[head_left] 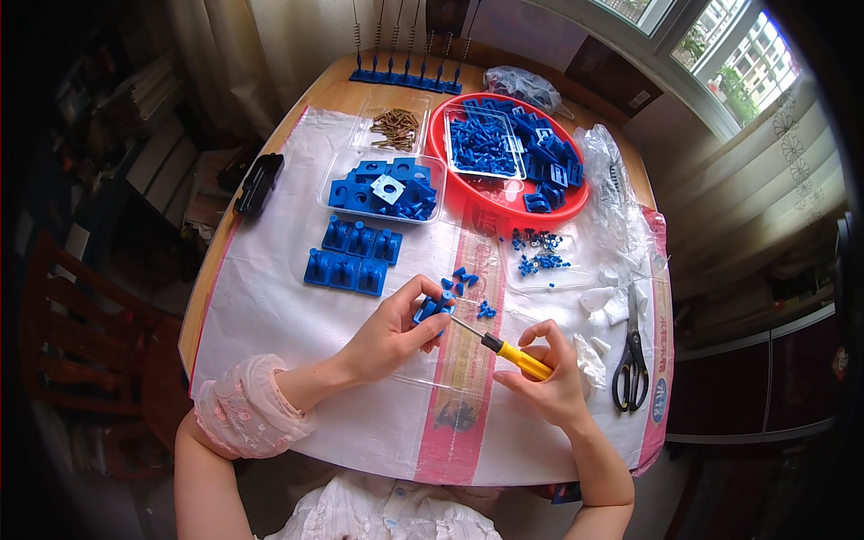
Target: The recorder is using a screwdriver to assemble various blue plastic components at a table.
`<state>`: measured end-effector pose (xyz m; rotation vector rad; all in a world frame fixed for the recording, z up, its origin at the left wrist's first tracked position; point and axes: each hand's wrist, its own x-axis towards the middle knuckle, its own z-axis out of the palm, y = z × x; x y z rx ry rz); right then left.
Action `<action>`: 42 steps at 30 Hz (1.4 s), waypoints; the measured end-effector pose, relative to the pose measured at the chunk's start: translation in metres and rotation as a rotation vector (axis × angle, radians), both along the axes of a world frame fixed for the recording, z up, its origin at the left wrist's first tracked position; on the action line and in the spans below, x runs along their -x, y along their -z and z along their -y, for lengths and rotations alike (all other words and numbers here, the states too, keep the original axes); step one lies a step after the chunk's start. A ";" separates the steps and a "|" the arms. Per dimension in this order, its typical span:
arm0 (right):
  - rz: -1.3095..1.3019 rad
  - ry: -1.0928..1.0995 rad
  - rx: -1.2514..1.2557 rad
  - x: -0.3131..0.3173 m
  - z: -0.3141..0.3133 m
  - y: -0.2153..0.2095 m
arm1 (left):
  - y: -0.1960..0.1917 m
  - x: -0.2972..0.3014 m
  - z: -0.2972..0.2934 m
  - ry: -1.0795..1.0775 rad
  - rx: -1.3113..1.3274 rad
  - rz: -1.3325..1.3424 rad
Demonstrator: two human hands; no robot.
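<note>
Near the middle of the table, my left hand (382,337) pinches a small blue plastic part (430,310) between thumb and fingers. My right hand (560,382) holds a screwdriver (525,361) by its yellow handle, thumb below and fingers curled over. Its metal shaft points left, and the tip meets the blue part beside my left fingers; the exact contact is too small to make out. Just beyond lie loose small blue pieces (461,279) and more blue bits (486,310). Left of these, blue assembled blocks (346,272) with upright posts stand in two rows.
A clear box (326,193) holds blue plates, with a tray of brass-coloured screws (396,129) behind. A red basin (576,207) contains blue parts. Small hardware (543,256) lies right of centre. Black scissors (632,364), plastic bags (612,198) and a spring rack (405,81) line the edges.
</note>
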<state>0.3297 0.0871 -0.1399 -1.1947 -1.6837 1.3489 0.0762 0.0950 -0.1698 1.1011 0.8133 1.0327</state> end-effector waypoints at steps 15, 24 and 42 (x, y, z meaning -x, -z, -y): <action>0.368 -0.012 -0.492 -0.001 -0.004 0.001 | 0.002 0.001 -0.002 -0.023 0.013 -0.018; 0.348 0.022 -0.281 -0.001 -0.003 0.000 | 0.002 0.001 -0.002 -0.010 -0.004 -0.013; 0.233 0.040 -0.515 -0.001 -0.007 0.017 | 0.005 0.001 -0.002 -0.061 -0.008 -0.006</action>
